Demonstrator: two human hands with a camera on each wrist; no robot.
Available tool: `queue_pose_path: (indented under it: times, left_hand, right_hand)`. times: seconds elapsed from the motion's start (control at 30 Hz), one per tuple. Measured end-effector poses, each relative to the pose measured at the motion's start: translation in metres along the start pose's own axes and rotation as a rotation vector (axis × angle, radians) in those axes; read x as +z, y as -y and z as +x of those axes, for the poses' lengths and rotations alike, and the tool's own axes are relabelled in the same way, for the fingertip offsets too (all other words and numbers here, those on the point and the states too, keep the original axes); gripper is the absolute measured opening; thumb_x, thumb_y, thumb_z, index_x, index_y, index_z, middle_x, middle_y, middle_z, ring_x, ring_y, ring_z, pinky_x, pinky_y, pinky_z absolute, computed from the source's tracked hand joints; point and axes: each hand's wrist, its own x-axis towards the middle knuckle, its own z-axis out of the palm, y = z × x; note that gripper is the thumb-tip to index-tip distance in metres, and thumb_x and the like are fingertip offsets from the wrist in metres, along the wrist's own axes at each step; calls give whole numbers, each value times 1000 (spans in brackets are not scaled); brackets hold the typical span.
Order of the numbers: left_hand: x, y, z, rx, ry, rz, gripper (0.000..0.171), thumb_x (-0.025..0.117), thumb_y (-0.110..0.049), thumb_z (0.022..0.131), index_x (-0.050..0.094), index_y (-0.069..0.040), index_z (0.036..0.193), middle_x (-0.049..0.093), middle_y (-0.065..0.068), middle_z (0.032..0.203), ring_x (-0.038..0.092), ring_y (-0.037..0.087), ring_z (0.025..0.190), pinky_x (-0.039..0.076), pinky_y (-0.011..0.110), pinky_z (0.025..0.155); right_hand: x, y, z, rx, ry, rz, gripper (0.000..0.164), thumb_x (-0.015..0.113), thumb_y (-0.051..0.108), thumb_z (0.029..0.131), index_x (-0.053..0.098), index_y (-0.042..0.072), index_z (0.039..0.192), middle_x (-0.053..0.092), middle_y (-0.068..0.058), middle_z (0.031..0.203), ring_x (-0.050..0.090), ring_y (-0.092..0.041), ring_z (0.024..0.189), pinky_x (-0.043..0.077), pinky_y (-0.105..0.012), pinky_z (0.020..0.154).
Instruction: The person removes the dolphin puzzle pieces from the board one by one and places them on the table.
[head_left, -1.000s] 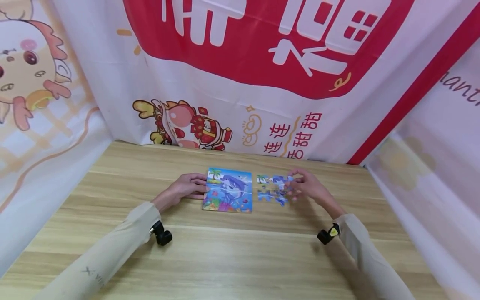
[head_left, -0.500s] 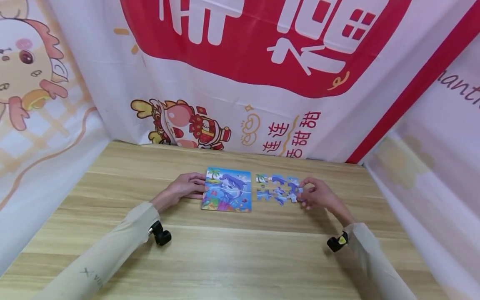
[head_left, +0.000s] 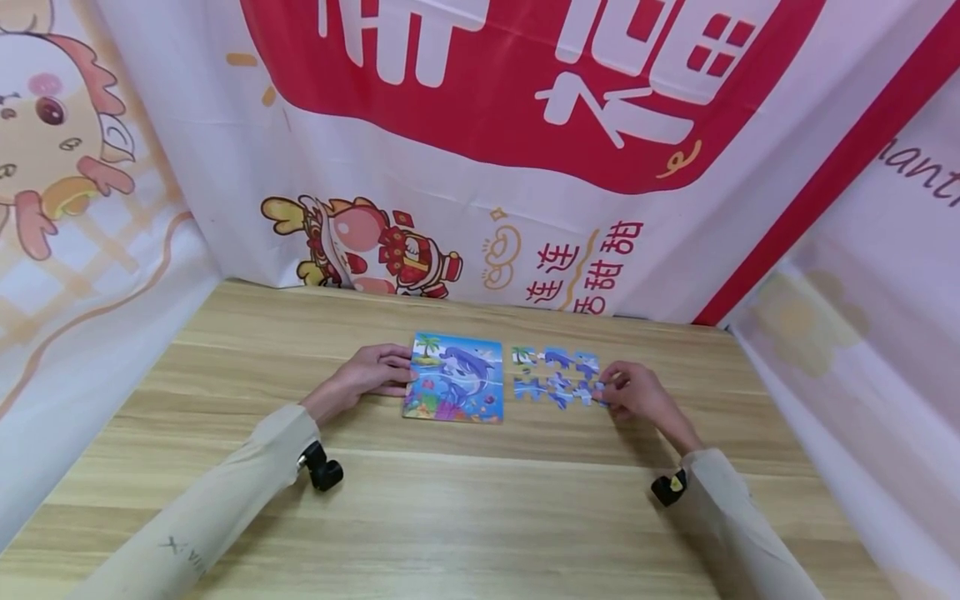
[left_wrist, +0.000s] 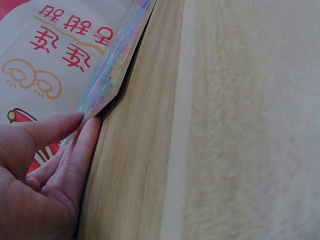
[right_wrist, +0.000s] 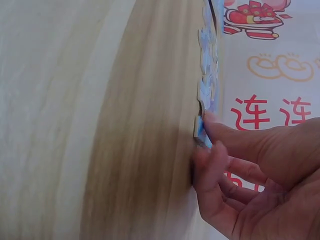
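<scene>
A square dolphin picture board (head_left: 453,379) lies on the wooden table. My left hand (head_left: 369,372) grips its left edge, with the thumb over the corner and a finger against the edge in the left wrist view. To the right of the board, several jigsaw puzzle pieces (head_left: 557,358) lie in two rows with small gaps between them. At the right end of the lower row, my right hand (head_left: 637,390) pinches a blue puzzle piece (right_wrist: 199,127) between thumb and fingertips. That piece is partly hidden by the fingers.
A printed white and red cloth (head_left: 480,158) hangs behind the table's back edge, and similar cloth walls stand at left and right. Bare wooden tabletop (head_left: 480,508) stretches in front of both arms. Small black cameras (head_left: 325,469) sit at the wrists.
My right hand has moved right from over the pieces, uncovering those at the right, then shifted slightly at the lower row's end. My left hand stays on the board.
</scene>
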Motion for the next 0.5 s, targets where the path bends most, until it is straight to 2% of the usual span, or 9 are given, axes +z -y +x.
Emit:
queue_pose_path:
  times: [0.13, 0.37, 0.5]
  left_hand:
    - [0, -2, -1, 1, -1, 5, 60, 72, -9, 100, 46, -2, 153, 57, 22, 147, 74, 18, 102, 66, 32, 88]
    - [-1, 3, 5, -35, -17, -12, 58, 75, -11, 98, 51, -8, 151, 61, 18, 143, 75, 19, 101, 66, 33, 88]
    - [-3, 2, 5, -36, -14, -12, 60, 75, -10, 97, 50, -7, 151, 61, 18, 144, 75, 19, 100, 66, 33, 88]
  right_hand:
    - [1, -1, 1, -25, -31, -50, 25, 79, 17, 96, 66, 2, 111, 63, -12, 96, 59, -20, 73, 56, -27, 59]
    - [-1, 1, 2, -53, -52, -95, 21, 77, 16, 97, 66, 4, 109, 66, -13, 101, 60, -22, 82, 55, -28, 65]
    - [-2, 9, 2, -82, -56, -144, 16, 73, 17, 100, 66, 4, 107, 68, -14, 104, 62, -25, 90, 54, -30, 71]
